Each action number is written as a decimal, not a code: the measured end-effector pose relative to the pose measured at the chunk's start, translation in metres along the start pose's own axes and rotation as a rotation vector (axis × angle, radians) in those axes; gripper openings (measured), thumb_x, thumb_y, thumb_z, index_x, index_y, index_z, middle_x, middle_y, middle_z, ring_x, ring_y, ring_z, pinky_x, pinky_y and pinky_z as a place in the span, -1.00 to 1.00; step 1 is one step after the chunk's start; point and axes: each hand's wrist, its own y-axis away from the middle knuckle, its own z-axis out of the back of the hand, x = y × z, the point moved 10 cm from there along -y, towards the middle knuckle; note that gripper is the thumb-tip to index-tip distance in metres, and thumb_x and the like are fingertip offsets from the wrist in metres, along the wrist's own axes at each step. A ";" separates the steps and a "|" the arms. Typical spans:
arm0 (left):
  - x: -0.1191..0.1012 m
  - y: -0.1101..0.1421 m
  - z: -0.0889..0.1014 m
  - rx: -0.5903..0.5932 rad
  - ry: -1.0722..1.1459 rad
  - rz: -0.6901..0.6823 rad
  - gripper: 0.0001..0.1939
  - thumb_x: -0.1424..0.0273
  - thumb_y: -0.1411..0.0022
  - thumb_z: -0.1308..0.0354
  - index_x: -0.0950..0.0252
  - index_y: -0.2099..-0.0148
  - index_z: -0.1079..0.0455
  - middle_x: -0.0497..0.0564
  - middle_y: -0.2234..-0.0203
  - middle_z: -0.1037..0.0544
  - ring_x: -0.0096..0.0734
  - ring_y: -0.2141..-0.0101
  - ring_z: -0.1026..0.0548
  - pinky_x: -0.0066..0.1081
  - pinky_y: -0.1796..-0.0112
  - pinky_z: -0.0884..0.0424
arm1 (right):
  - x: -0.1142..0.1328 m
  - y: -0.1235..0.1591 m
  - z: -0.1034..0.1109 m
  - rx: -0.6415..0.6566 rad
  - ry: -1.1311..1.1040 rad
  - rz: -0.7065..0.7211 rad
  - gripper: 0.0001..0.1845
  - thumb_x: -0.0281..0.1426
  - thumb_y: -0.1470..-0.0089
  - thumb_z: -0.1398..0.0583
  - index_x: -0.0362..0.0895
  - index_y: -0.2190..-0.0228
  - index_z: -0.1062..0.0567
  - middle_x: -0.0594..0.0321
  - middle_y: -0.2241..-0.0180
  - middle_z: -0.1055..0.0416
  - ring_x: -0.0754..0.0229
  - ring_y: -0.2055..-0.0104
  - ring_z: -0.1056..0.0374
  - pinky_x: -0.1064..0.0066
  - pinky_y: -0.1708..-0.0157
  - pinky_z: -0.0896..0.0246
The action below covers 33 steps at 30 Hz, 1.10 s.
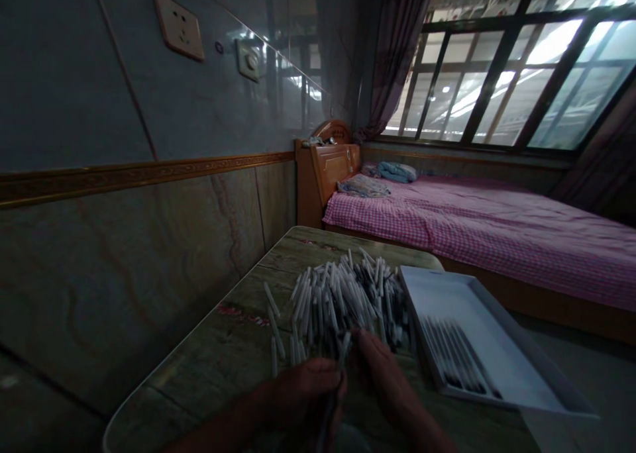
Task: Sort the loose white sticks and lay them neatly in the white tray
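A heap of slim white-and-black pen-like sticks point(342, 307) lies on a green marble-patterned tabletop point(209, 367), with a few loose ones at its left side. My left hand point(303, 393) is at the near edge of the heap, shut on a thin dark stick point(331, 406) that runs up past the fingers. My right hand point(382, 380) is just to the right, its fingertips next to that stick and the heap. A white tray point(462, 327) sits to the right, holding a neat row of similar sticks point(454, 357).
The table's left edge runs along a tiled wall with a wall socket point(177, 25). Beyond the table stands a bed with a pink checked sheet point(487, 224) and a wooden headboard point(332, 168). A large window point(497, 75) is behind the bed.
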 end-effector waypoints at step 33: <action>0.000 0.000 0.017 -0.066 -0.003 0.080 -0.62 0.03 -0.13 -0.08 0.27 0.35 -0.33 -0.22 0.82 -0.25 -0.60 0.86 -0.10 -0.56 0.80 -0.01 | -0.010 -0.008 -0.011 0.127 -0.231 -0.058 -0.55 0.00 0.07 -0.26 -0.15 0.49 -0.37 0.51 0.73 -0.06 0.46 0.73 0.15 0.58 0.76 0.34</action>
